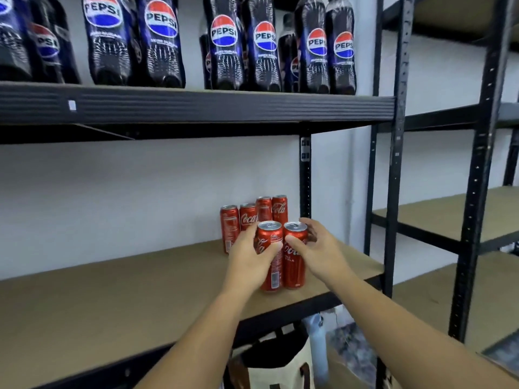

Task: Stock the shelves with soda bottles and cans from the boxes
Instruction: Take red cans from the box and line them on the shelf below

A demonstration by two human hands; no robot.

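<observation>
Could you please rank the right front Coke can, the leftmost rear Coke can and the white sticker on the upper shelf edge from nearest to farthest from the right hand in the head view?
1. right front Coke can: gripped by the right hand.
2. leftmost rear Coke can: behind, to the left.
3. white sticker: upper shelf edge, far up-left.

Person seen as two arms only. Left hand [247,262] bare; right hand [323,248] bare. Left forearm [202,332] and right forearm [407,327] uncovered from wrist to lower frame edge. Both forearms slim, smooth, tapering to narrow wrists. Fingers slender. Nail and knuckle detail soft, slightly blurred. Wide-angle lens stretches forearms broad toward bottom of frame.
</observation>
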